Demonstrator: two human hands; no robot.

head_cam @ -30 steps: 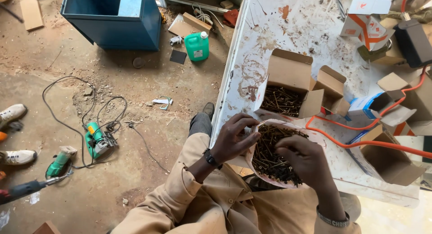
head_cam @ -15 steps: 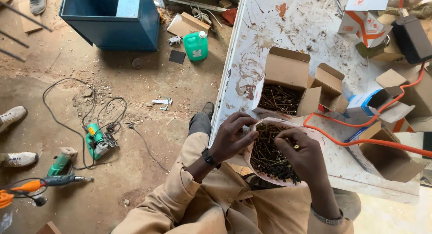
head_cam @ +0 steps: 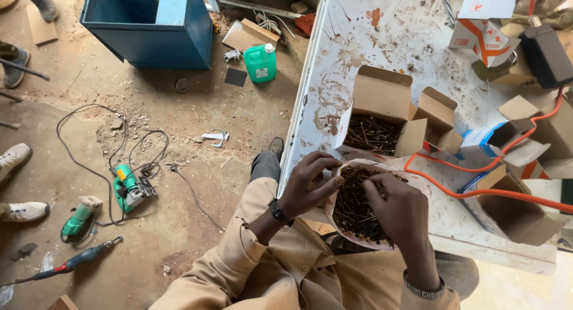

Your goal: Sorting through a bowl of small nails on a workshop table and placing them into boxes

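My left hand [head_cam: 310, 184] pinches the near rim of a pale paper bag [head_cam: 349, 177] full of dark screws [head_cam: 352, 202], holding it open at the edge of the white table [head_cam: 358, 35]. My right hand [head_cam: 401, 210] reaches into the bag, its fingers among the screws; whether it grips any I cannot tell. Just beyond the bag stands an open cardboard box [head_cam: 382, 95] with more dark screws in it. A watch sits on my left wrist.
An orange cable [head_cam: 477, 192] loops across the table past several open cartons [head_cam: 507, 208]. On the dirt floor lie a blue metal box [head_cam: 149, 26], a green canister [head_cam: 261, 62], green power tools [head_cam: 128, 187] with black cords, and other people's shoes [head_cam: 18, 211].
My right hand has gone deeper into the bag of screws. My left hand keeps its hold on the rim. The view has shifted slightly.
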